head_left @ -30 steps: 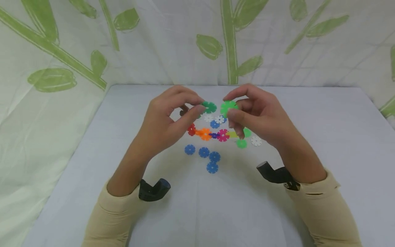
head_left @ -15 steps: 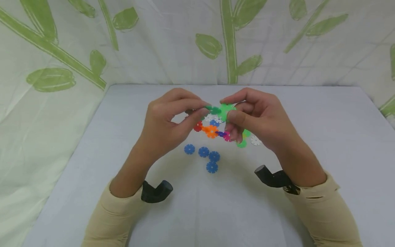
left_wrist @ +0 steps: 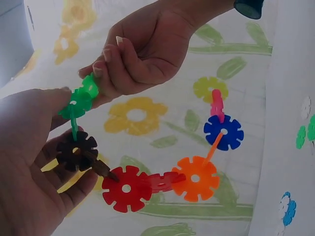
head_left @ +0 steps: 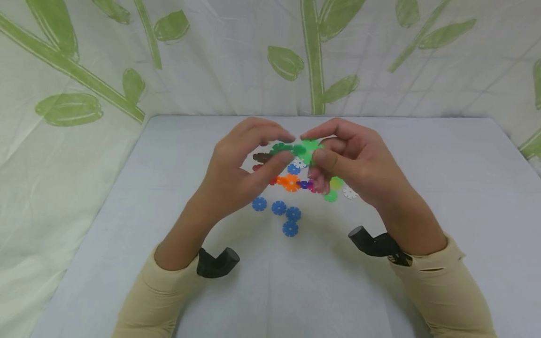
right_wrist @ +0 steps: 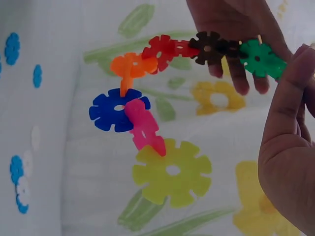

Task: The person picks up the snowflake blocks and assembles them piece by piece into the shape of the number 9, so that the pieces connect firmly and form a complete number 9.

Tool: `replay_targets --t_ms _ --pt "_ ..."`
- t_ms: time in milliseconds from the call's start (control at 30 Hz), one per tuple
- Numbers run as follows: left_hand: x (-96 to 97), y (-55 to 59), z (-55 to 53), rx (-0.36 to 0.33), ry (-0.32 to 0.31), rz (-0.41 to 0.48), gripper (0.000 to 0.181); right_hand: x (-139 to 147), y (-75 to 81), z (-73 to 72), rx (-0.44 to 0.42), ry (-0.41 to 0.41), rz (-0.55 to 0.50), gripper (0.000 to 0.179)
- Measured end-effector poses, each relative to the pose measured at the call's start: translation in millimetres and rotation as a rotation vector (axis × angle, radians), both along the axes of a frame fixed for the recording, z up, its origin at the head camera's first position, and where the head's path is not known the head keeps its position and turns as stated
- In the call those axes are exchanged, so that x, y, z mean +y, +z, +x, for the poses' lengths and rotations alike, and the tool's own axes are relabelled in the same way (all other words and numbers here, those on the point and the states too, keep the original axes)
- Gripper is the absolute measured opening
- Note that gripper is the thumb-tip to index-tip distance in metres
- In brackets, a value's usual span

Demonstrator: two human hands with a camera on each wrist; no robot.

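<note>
Hands: 2 — left hand [head_left: 247, 162], right hand [head_left: 359, 157]. Black wrist mounts [head_left: 217, 265]: 2. Chain [left_wrist: 158, 183] discs: 2 brown discs [right_wrist: 212, 43], 2 red discs [left_wrist: 127, 200], 2 orange discs [left_wrist: 204, 184], 1 dark-blue disc [left_wrist: 216, 135], 1 pink disc [right_wrist: 143, 123], 1 yellow disc [right_wrist: 172, 184]; green discs [right_wrist: 264, 61] overlap — count unclear. Loose light-blue discs [head_left: 279, 204]: 4 nearest, at least 1 behind.

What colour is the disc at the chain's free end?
Yellow; that disc shows best in the right wrist view.

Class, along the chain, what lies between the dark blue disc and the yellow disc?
A pink disc, joined to both the dark blue disc and the yellow disc. Both wrist views show it.
</note>
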State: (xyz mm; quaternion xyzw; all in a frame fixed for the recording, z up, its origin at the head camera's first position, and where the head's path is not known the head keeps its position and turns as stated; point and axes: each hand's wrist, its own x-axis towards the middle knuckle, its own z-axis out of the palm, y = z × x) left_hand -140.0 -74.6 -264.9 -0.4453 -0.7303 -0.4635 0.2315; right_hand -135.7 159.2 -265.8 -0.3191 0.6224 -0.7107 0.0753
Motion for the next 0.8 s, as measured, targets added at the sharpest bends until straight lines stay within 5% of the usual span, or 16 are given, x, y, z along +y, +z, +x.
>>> replay_targets --t_ms 233,467,533,633,733,800 --pt "2.8 -4.4 3.9 -0.184 -0.038 -0.087 0.052 -2 -1.0 -0.9 -0.013 0.086 0.011 0.019" --pt "-0.2 -4.0 1.3 -0.188 -0.010 -0.110 0.046 7 0.3 -6.7 0.086 0.010 0.183 0.018" --pt "-2.1 -2.9 0.8 -0.186 0.024 -0.115 0.047 13 0.0 -9.7 0.167 -0.051 0.370 0.017" --pt "-4.3 -1.1 1.1 -0.193 0.056 -0.125 0.049 20 -2.2 -13.0 0.241 -0.109 0.815 0.015" --pt "-5.5 0.2 1.3 -0.180 0.064 -0.117 0.047 22 -10.6 -19.1 0.214 -0.054 1.245 0.019" --pt "-6.1 1.0 1.8 -0.169 0.064 -0.107 0.045 21 -19.9 -26.4 0.148 -0.004 1.403 0.024"
